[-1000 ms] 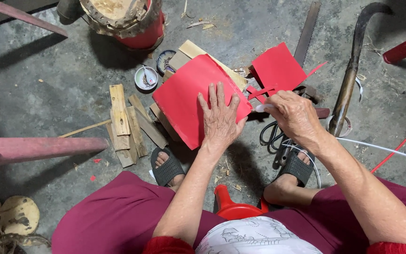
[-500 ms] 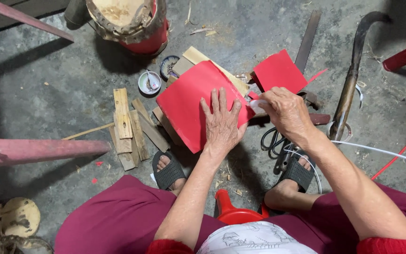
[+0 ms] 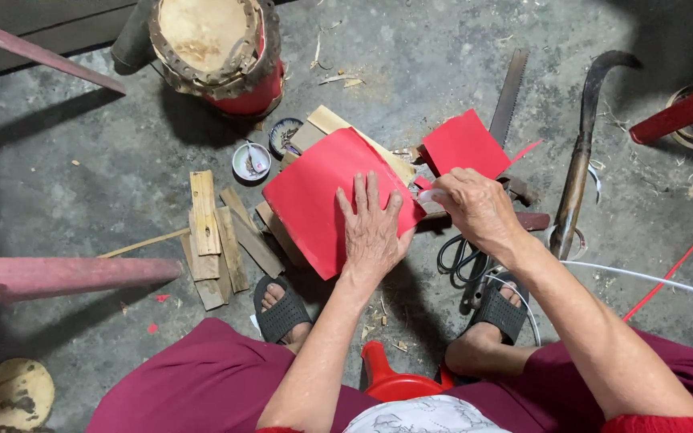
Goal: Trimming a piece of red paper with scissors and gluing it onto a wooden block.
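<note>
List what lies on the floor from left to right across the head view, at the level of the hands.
Pink pole → wooden slats → large red paper sheet under the left hand → right hand → curved blade tool → red cord.

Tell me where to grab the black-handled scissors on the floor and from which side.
Grip the scissors by their black loop handles, coming from the near side by the right foot. The loops lie bare on the concrete; the blades run up under the right hand.
</note>
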